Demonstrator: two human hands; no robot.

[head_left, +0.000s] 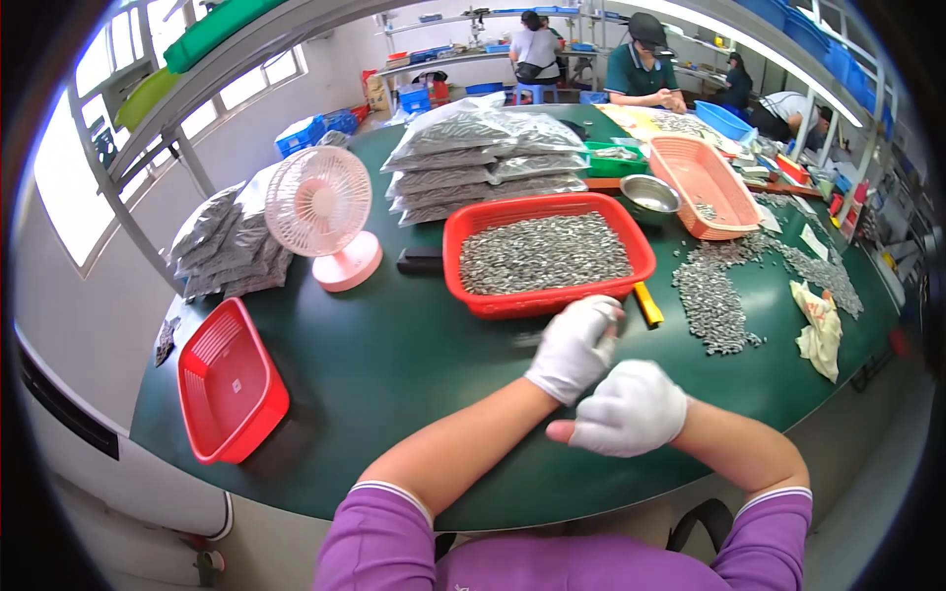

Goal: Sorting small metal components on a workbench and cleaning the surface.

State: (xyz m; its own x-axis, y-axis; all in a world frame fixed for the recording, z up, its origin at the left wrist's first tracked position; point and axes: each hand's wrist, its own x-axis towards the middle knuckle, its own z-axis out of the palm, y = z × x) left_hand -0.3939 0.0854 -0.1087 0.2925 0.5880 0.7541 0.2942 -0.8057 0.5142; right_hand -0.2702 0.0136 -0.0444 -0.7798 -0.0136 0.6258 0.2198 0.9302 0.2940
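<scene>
My left hand (576,350), in a white glove with bare fingertips, is just in front of the near rim of a red plastic basket (550,304). Its fingers are curled, and whatever they hold is hidden. Small grey metal pieces (547,254) fill much of that basket. Closer to me, my right hand (631,409) wears a matching glove and is closed in a fist with the thumb sticking out. What is inside the fist cannot be seen. A faint grey blur shows over the table left of my left hand.
A yellow-handled tool (648,305) lies beside the basket. More metal pieces (714,300) spread right, near a cloth (818,330), pink basket (705,187) and steel bowl (650,195). Filled bags (483,158) stand behind. Left are a pink fan (320,207) and red basket (232,384). A co-worker (642,74) sits opposite.
</scene>
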